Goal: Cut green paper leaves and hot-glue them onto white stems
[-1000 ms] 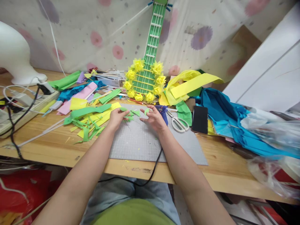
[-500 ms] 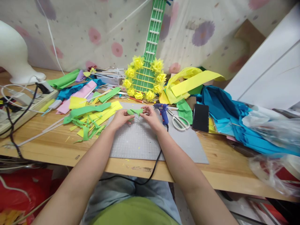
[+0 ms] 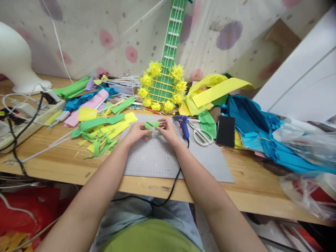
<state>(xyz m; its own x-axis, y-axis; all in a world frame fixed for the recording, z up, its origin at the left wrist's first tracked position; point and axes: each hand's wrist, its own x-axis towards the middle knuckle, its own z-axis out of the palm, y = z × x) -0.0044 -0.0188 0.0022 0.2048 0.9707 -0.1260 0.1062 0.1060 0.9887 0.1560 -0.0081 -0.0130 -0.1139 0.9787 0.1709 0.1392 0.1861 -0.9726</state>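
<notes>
Between both hands is a small green paper piece, held above the grey cutting mat. My left hand pinches its left end between thumb and fingers. On the other end, the fingertips of my right hand are closed. Thin strands show just below the piece, too fine to make out. Close to my right hand lies a blue glue gun, its cord running down over the mat's front. White-handled scissors rest right of the glue gun.
A green paper guitar ringed with yellow paper flowers leans against the back wall. Green and yellow paper scraps lie at left, near a power strip. A black phone and blue crepe paper are at right.
The green paper piece looks more curled and shorter between my fingers. Both hands have stayed nearly in place, and the view has shifted very slightly.
</notes>
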